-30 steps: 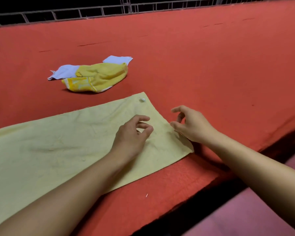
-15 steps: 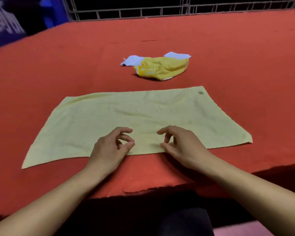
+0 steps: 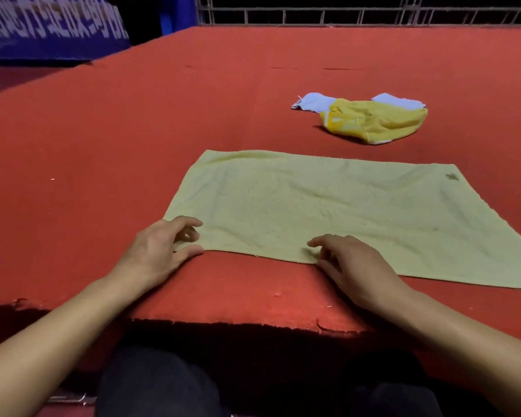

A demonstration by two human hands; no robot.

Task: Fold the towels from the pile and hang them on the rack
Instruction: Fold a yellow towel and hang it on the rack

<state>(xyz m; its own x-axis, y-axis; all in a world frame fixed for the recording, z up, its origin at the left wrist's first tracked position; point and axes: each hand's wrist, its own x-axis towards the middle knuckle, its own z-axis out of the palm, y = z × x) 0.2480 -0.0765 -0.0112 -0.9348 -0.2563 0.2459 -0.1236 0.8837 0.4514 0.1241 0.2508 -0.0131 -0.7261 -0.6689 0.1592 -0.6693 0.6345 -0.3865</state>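
Gripping check: left hand (image 3: 160, 251) sits at the near left corner of the pale yellow towel (image 3: 328, 212), fingers curled with the thumb along the near hem; whether cloth is actually pinched I cannot tell.
Right hand: right hand (image 3: 352, 263) rests on the near hem toward the middle, fingers loosely bent, tips on the cloth, nothing clearly caught.
Towel lie: spread flat, centre to right of frame, long axis running left to right, far edge up-frame from both hands.
Nearer hand: left has a corner; the near right corner lies well right of the right hand, at the frame edge.
Likely need: right hand should travel right along the hem before a fold.
Surface: red table (image 3: 103, 145).
Pile: crumpled yellow towel (image 3: 379, 121) on a white cloth (image 3: 313, 102), upper right, well apart.
Obstacles: none between the hands and the cloth.
Rack: not identifiable; a metal railing (image 3: 343, 16) runs along the top.
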